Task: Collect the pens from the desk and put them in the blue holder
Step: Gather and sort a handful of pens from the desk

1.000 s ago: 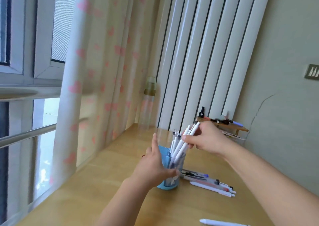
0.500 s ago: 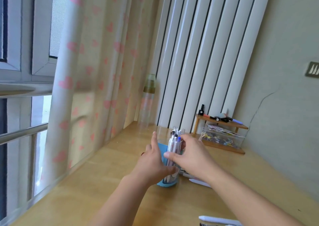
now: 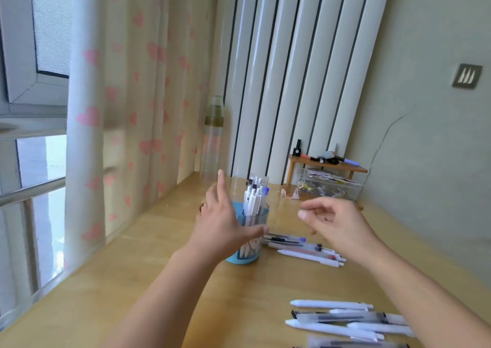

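A blue holder [image 3: 245,257] is seen standing upright on the wooden desk [image 3: 106,294], with a bunch of white pens [image 3: 253,201] standing inside it, their tops rising above the rim. The left hand [image 3: 220,222] is placed against the left side of the holder; its fingers are straight, the thumb is stretched across the front of the cup and the index finger is pointed upward. A ring is worn on one finger of this hand. Whether the palm really touches the holder cannot be told, because the hand is a little blurred.

The right hand [image 3: 337,222] is held in the air to the right of the holder, apart from it. Its fingers are loosely bent and nothing is held in them.

Just to the right of the holder's base, a small group of pens [image 3: 305,249] is laid flat on the desk, some white and some clear with dark or blue ends. A second group of pens [image 3: 345,321], mostly white, is laid near the front edge of the desk, under the right forearm.

At the back of the desk a small wooden shelf [image 3: 326,165] with little items on it is placed above a clear plastic box [image 3: 329,188]. A clear bottle [image 3: 214,140] is set beside the curtain with pink hearts [image 3: 119,108].
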